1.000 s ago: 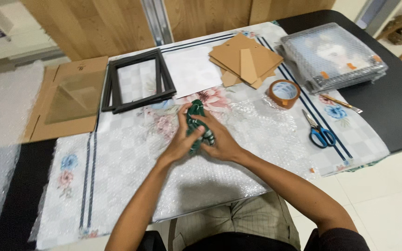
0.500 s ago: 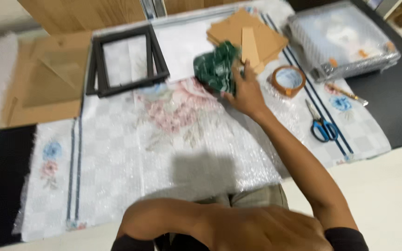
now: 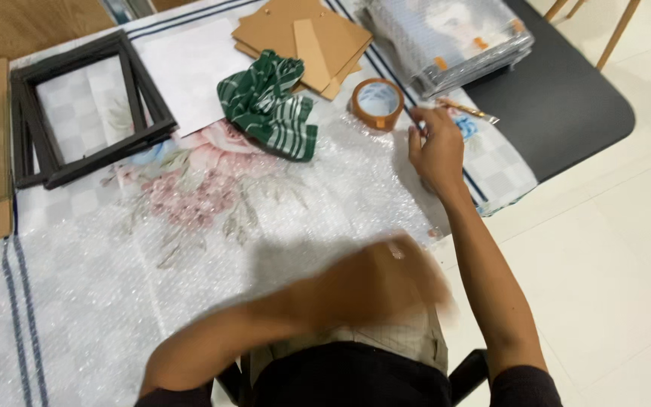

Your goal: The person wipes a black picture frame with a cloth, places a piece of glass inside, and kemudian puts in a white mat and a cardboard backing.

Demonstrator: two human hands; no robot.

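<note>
1. Fingers (image 3: 425, 120) of the right hand (image 3: 437, 151): loosely curled, clamped on nothing visible, resting on the bubble wrap (image 3: 280, 218) just right of the tape roll (image 3: 377, 102).
2. Left hand (image 3: 386, 279): a blur near the table's front edge; finger state cannot be told.
3. Tape roll: brown, lying flat, between the green cloth (image 3: 269, 102) and the right hand. Likely light and stiff; best gripped across the rim.
4. Cloth: crumpled, left of the roll; soft, limp.
5. Frames (image 3: 77, 113): black, stacked, far left of the roll.
6. Scissors: hidden beneath the right hand, if present at all.
</note>
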